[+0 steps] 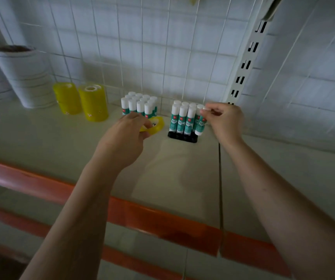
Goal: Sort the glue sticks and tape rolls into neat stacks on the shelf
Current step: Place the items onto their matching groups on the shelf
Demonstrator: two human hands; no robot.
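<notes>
Left hand (126, 136) at 9 o'clock of the middle, fingers curled round a small yellow tape roll (156, 123), held just above the pale shelf (182, 178)

Right hand (226, 120) at 3 o'clock, fingertips pinching the white cap of a tilted glue stick (201, 124)

Leaning on the right side of a bunch of standing glue sticks (184, 120), all green with white caps, in a black holder (182, 137)

Another bunch of glue sticks (140, 106) at 11 o'clock of the held roll, standing upright near the wire grid (142, 57)

Further along at 10 o'clock, two stacks of yellow tape rolls (81, 101), side by side

At far 9 o'clock, tall stacks of white tape rolls (25, 75)

Orange shelf edge (162, 221) along the front at 6 o'clock
</notes>
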